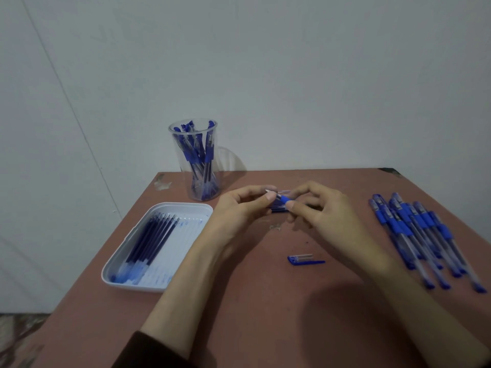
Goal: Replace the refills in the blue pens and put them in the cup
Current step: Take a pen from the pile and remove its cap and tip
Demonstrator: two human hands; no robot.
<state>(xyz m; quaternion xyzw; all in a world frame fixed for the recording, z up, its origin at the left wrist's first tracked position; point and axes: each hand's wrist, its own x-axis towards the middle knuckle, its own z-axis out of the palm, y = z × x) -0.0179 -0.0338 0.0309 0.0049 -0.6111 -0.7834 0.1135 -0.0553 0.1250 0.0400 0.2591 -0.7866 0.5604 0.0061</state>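
Note:
Both hands meet above the middle of the table around one blue pen. My left hand pinches its tip end, where a small metal point shows. My right hand grips the blue rubber grip and barrel; most of the barrel is hidden by the fingers. A clear cup holding several blue pens stands at the back left. A white tray on the left holds several dark refills. A blue pen cap lies on the table in front of the hands.
Several capped blue pens lie in a loose row at the right edge of the reddish-brown table. A pale wall rises right behind the table. The floor shows at the lower left.

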